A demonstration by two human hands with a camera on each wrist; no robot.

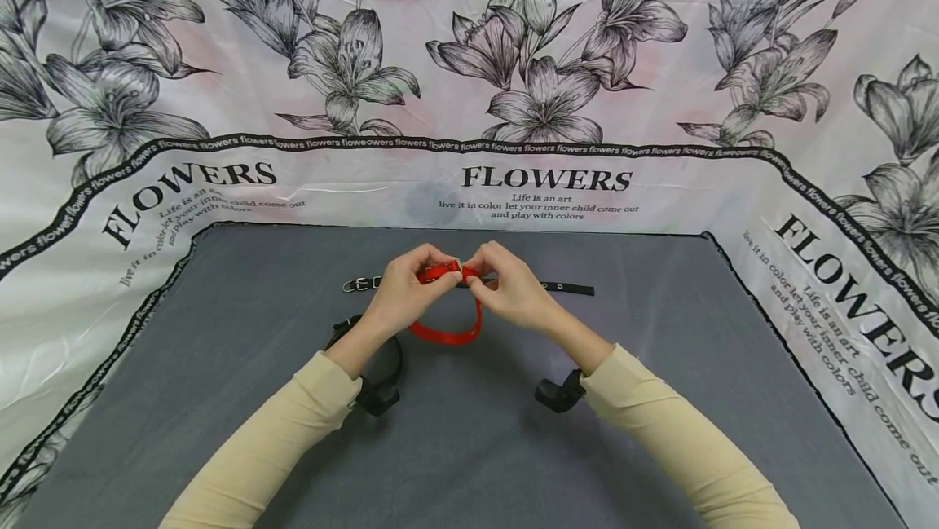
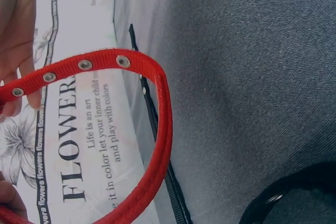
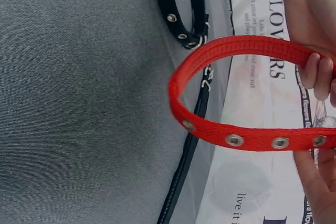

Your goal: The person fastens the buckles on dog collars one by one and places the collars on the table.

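Observation:
A red collar (image 1: 445, 337) hangs as a loop between both hands, above the table. My left hand (image 1: 406, 291) grips its buckle end, with fingers curled on the strap. My right hand (image 1: 515, 291) pinches the other end between thumb and fingers, right at the buckle. Metal-rimmed holes line that half of the red strap in the right wrist view. Behind the hands a black collar (image 1: 568, 288) lies stretched out flat, its buckle to the left. A second black collar (image 1: 401, 359) is curled into a loop, partly hidden by my left wrist.
A grey cloth (image 1: 469, 456) covers the table. White fabric (image 1: 389, 187) printed with flowers and lettering borders it at the back and sides. Black camera mounts (image 1: 560, 392) sit at both wrists, near the sleeve cuffs.

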